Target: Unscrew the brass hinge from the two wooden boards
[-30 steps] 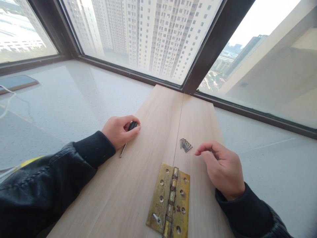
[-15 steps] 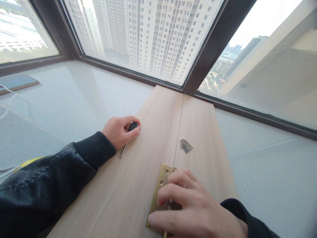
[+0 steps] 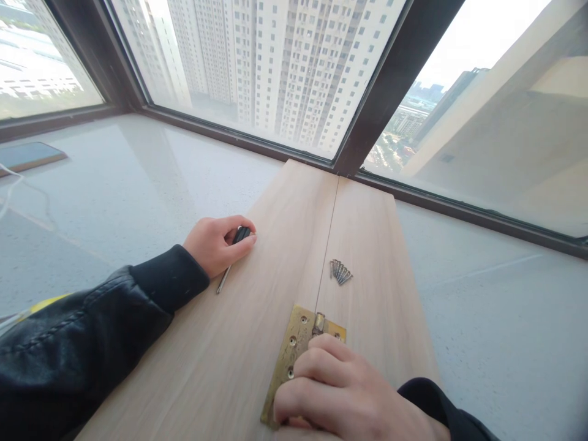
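Note:
My left hand (image 3: pixel 214 248) is closed around the black handle of a screwdriver (image 3: pixel 223 280), whose metal shaft points down and back toward me over the wooden surface. A brass hinge (image 3: pixel 282 367) lies unfolded across the seam between two pale wood boards, with screw holes showing in its leaves. My right hand (image 3: pixel 340 392) bends over the hinge's near part, its fingers curled against the metal. The fingertips and thumb are partly hidden there. Beyond the hinge, on the right-hand board, several screws (image 3: pixel 340 272) lie in a fan.
The wide left board (image 3: pixel 220 343) and narrower right board (image 3: pixel 372 233) run up to the dark window frame (image 3: pixel 358 122). They rest on a white speckled sill (image 3: pixel 487 331). At far left are a phone (image 3: pixel 34 157) and a white cable (image 3: pixel 11 190).
My right hand's fingers have curled inward and slid toward me, baring more of the hinge's far end and right leaf. The left hand keeps its hold on the screwdriver. The view has shifted slightly.

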A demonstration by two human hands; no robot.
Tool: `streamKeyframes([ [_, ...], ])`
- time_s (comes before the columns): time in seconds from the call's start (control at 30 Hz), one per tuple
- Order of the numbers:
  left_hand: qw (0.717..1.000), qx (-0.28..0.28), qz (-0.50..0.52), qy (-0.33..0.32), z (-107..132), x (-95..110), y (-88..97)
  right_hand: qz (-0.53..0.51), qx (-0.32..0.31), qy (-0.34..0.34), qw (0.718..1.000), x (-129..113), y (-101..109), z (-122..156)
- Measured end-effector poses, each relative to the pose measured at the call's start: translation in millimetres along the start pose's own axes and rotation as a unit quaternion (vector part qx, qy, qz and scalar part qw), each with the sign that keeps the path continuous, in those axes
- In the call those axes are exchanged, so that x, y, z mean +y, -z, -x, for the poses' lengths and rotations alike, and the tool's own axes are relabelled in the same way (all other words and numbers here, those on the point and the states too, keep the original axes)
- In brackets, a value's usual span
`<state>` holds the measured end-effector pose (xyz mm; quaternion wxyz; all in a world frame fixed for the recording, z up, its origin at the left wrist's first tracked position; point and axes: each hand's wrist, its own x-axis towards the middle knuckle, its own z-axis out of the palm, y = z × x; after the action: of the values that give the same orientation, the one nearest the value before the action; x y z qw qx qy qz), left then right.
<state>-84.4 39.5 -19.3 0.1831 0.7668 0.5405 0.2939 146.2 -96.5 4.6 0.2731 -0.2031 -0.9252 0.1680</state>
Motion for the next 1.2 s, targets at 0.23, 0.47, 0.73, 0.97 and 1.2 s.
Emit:
streamKeyframes([
  [0.23,1.0,-0.001,-0.006,-0.004,0.6,0.9,0.8,0.045,0.008,-0.021,0.999,1.2,4.3,-1.4],
  [0.47,1.0,0.003,-0.006,-0.01,0.8,-1.2,-0.2,0.03,0.006,-0.007,1.0,-4.8,6.1,-0.8],
  [0.73,1.0,-0.005,-0.008,-0.004,0.7,0.1,1.0,0.023,0.216,-0.231,0.948,34.3,28.6,12.1],
  [0.97,1.0,-0.004,-0.003,-0.005,-0.2,1.1,0.8,0.099,0.187,-0.406,0.889,64.5,54.2,33.6],
  [1.2,1.0,-0.001,-0.003,-0.007,0.4,0.4,0.3,0.145,0.158,-0.43,0.877,64.0,43.9,35.6],
])
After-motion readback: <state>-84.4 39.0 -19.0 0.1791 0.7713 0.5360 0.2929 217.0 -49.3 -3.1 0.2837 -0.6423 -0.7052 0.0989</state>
